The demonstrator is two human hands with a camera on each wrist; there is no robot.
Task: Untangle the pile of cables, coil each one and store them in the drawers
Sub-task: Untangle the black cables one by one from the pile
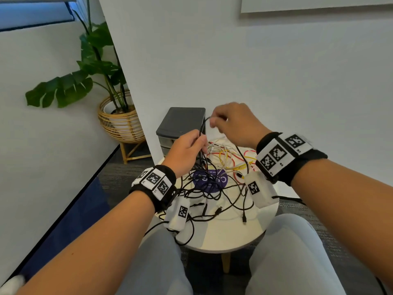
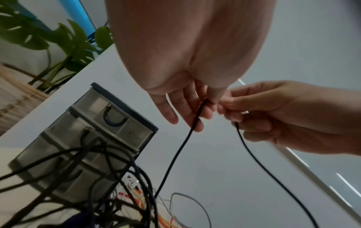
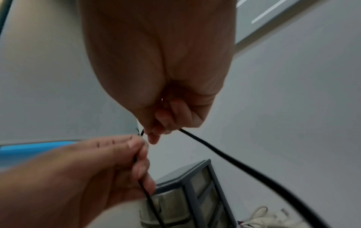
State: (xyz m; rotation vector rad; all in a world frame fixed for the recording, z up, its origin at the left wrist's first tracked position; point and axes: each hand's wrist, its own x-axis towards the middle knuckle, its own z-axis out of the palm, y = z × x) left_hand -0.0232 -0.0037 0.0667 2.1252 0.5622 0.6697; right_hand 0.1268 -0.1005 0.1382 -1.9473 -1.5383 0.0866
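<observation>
Both your hands grip one thin black cable (image 1: 202,126) above the pile.

Your left hand (image 1: 187,150) pinches it at frame centre; your right hand (image 1: 236,124) holds it just up-right, a short arc between. Both ends drop into the tangle of cables (image 1: 217,182), smooth and round, on the round white table (image 1: 223,237). The grey drawer unit (image 1: 180,128), translucent-fronted, stands behind.

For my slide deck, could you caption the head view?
Both hands lift one black cable from the tangle.
</observation>
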